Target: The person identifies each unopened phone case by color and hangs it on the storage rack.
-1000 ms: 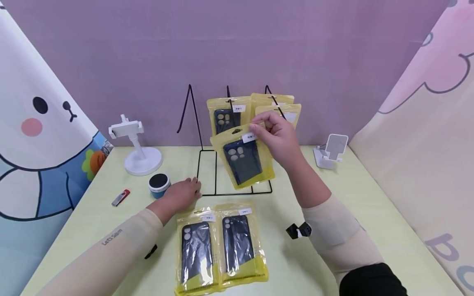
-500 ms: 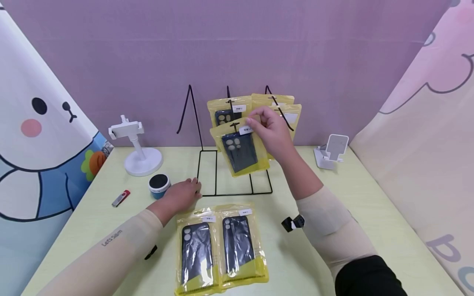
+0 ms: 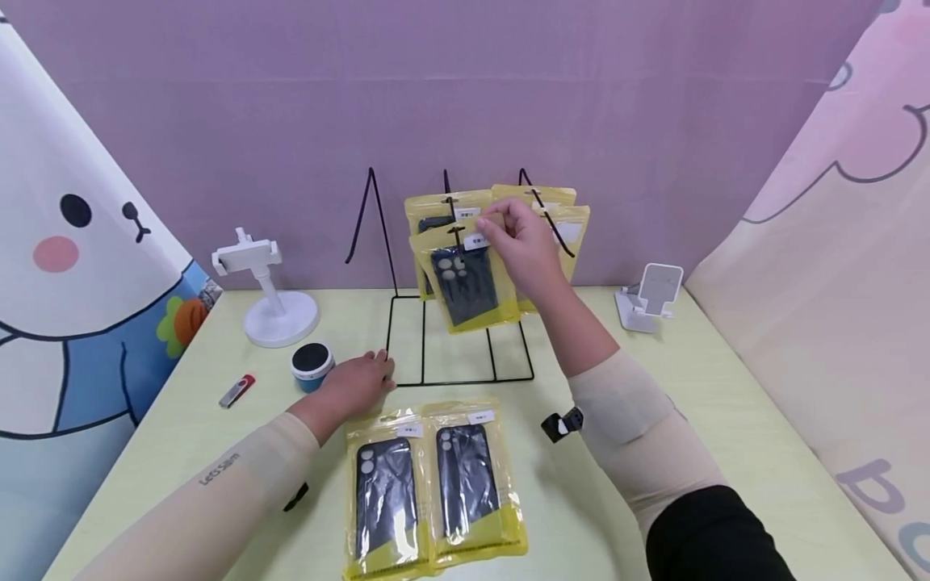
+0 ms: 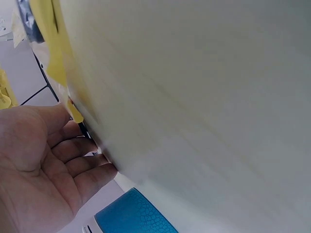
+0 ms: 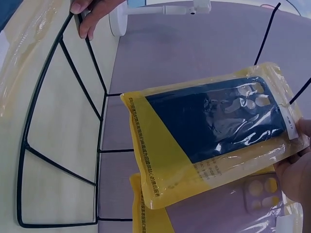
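My right hand (image 3: pixel 525 246) pinches the top edge of a yellow packet (image 3: pixel 465 274) with a dark phone case inside, holding it up at the middle hook of the black wire rack (image 3: pixel 421 339), which stands toward the far edge of the surface (image 3: pixel 654 403). The packet hangs tilted, its lower end swung slightly toward me, well above the surface. From the right wrist view the packet (image 5: pixel 214 131) shows its back with a yellow printed band, and my fingertips (image 5: pixel 296 170) grip its top end. Just behind it another yellow packet (image 3: pixel 436 211) already hangs on the same hook, and two more packets (image 3: pixel 563 214) hang on the right-hand hook, partly hidden by my hand.

My left hand (image 3: pixel 356 383) rests on the surface at the near left corner of the rack's base frame, fingers relaxed and lightly curled, the fingertips (image 5: pixel 85 12) touching the wire. Just left of it stands a small blue tub with a black top (image 3: pixel 312 363), and further left lies a red and silver USB stick (image 3: pixel 236 389).

Near my edge of the surface two more packets (image 3: pixel 436 484) lie flat side by side, touching. A white phone holder on a round base (image 3: pixel 272 294) stands at the far left, and a small white folding stand (image 3: pixel 650 297) at the far right.
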The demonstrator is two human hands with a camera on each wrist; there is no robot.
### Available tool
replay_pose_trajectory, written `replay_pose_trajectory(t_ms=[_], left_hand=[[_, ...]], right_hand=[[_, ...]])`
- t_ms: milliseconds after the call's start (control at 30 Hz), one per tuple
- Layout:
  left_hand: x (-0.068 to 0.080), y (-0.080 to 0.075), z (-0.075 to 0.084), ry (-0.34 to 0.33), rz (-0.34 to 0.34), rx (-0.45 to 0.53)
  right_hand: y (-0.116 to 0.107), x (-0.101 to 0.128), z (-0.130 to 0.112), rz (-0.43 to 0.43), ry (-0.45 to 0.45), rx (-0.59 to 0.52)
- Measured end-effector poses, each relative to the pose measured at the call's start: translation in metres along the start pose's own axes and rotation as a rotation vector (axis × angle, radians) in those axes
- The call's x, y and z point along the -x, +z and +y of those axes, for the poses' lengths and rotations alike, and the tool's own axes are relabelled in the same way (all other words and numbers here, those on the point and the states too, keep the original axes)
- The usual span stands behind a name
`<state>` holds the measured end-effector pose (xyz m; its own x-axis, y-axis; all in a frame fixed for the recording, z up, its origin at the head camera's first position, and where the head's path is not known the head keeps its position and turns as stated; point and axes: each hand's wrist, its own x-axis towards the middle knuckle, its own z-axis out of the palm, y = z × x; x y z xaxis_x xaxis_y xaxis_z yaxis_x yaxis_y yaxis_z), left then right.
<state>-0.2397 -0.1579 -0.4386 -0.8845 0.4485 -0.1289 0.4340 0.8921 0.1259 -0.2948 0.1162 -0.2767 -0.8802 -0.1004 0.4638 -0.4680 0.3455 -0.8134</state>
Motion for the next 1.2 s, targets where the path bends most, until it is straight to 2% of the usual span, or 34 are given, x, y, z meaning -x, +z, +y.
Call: replay_pose_trajectory(t_ms=[567,733,867,1000,1200], left_hand=[[-0.001,0.000,0.004,0.004,-0.006,-0.013],[-0.001,-0.002,0.005,-0.003,-0.010,-0.011],[-0.002,-0.002,0.005,-0.002,-0.010,-0.023],[-0.002,-0.004,0.005,0.001,-0.021,-0.027],[-0.003,-0.004,0.004,0.009,-0.016,-0.026]], right_hand=[[0.002,-0.005,0.002,0.030,0.051,-0.026],[0.000,0.001,-0.009,0.014,0.047,-0.035],[-0.003,0.009,-0.023,-0.005,0.021,-0.068],[-0.005,0.013,-0.026,-0.027,-0.033,-0.106],[-0.010,0.024,-0.031,-0.029,-0.167,-0.011]])
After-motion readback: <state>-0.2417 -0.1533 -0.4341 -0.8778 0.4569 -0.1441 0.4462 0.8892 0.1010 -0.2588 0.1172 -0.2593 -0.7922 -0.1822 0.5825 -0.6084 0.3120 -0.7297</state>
